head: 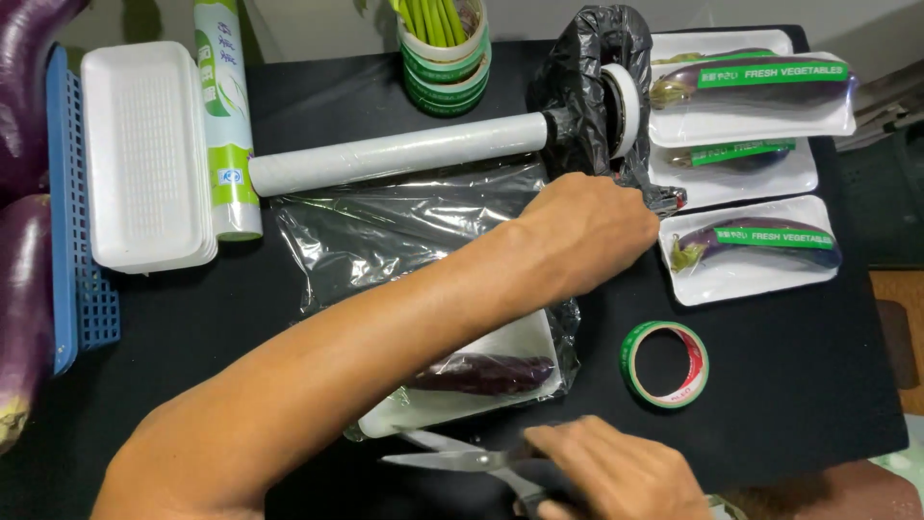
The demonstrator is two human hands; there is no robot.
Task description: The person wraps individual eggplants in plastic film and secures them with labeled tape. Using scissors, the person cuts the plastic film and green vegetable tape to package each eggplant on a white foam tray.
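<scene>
My left hand (587, 231) reaches across the black table, fingers curled on the black plastic bag (587, 67) that wraps the right end of the cling film roll (399, 154). A sheet of clear film (404, 221) runs from the roll over a white foam tray (510, 347) holding a purple eggplant (486, 374). Below that tray, my right hand (616, 472) grips scissors (452, 457), blades pointing left along the near edge.
Three wrapped eggplant trays (756, 250) with green labels lie at the right. A green tape roll (664, 364) sits near the tray. Stacked empty foam trays (144, 154), a boxed film roll (226, 116), a blue basket (67, 241) and loose eggplants (24, 308) are at left.
</scene>
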